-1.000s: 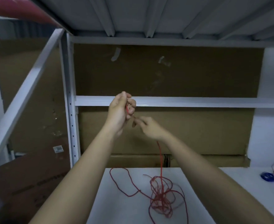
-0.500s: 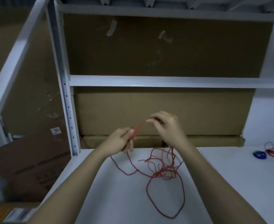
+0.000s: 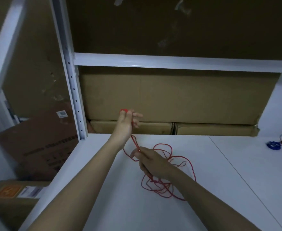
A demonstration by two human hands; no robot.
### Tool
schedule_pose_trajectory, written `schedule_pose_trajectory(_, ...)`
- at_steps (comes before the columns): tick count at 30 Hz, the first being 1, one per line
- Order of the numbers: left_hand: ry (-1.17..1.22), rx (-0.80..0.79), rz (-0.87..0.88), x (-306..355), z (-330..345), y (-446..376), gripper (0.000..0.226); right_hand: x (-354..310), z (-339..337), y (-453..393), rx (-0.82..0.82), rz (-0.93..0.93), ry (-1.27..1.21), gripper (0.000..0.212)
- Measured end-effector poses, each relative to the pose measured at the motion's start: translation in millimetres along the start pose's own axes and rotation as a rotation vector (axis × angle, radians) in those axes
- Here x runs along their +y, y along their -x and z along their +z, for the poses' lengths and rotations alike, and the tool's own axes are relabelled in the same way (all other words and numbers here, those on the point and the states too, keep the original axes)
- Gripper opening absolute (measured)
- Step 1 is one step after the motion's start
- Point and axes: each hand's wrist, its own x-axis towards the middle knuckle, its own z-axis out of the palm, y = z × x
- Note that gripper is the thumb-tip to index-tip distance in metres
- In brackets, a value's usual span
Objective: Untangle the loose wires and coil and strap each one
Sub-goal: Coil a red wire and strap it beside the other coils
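- The left hand (image 3: 126, 125) is raised, pinching a thin red wire (image 3: 166, 184) at its upper end.
- The right hand (image 3: 151, 161) grips the same strand lower down.
- The rest lies tangled on the white table (image 3: 228, 180) beneath the right wrist.

Both bare forearms reach up from the lower edge toward the frame's centre. The left hand (image 3: 125, 124) is higher, raised at mid-frame with thumb and forefinger pinched and other fingers spread. The right hand (image 3: 151, 161), just below, is closed in a loose fist.
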Motion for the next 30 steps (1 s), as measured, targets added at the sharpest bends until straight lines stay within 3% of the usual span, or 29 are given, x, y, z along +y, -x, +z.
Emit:
schedule_pose_trajectory(4, -0.774, -0.334, 0.136, -38, -19, 14, 0.018, 3, -23, 11, 0.078, -0.103, 0.306, 0.019)
schedule_pose_trajectory(7, -1.003, -0.471, 0.104, -47, -26, 26, 0.028, 6, -47, 6, 0.234, -0.183, 0.606, 0.018)
schedule_pose_trajectory(9, -0.948, -0.513, 0.069, -40, -23, 29, 0.041, 10, -57, 0, 0.303, -0.251, 0.734, 0.018)
schedule_pose_trajectory(11, -0.757, -0.536, 0.059, -22, -20, 29, 0.045, 15, -62, -4, 0.332, -0.269, 0.672, 0.015)
schedule_pose_trajectory(14, -0.347, -0.443, 0.029, 8, -20, 21, 0.037, 13, -70, -9, 0.384, -0.153, 0.240, 0.017)
schedule_pose_trajectory(17, -0.010, -0.290, 0.028, 27, -10, 10, 0.034, 7, -74, -15, 0.492, -0.215, 0.028, 0.014)
schedule_pose_trajectory(18, 0.065, -0.246, 0.030, 33, -6, 4, 0.033, 2, -76, -16, 0.515, -0.213, -0.056, 0.007)
schedule_pose_trajectory(22, 0.243, -0.096, 0.069, 61, -4, -19, 0.030, -7, -89, -14, 0.576, -0.204, -0.346, 0.018)
schedule_pose_trajectory(26, 0.313, -0.015, 0.129, 89, -5, -39, 0.030, 7, -102, -11, 0.626, -0.136, -0.323, 0.029)
schedule_pose_trajectory(30, 0.351, 0.018, 0.163, 112, -1, -48, 0.031, 32, -111, -7, 0.543, 0.087, 0.107, 0.032)
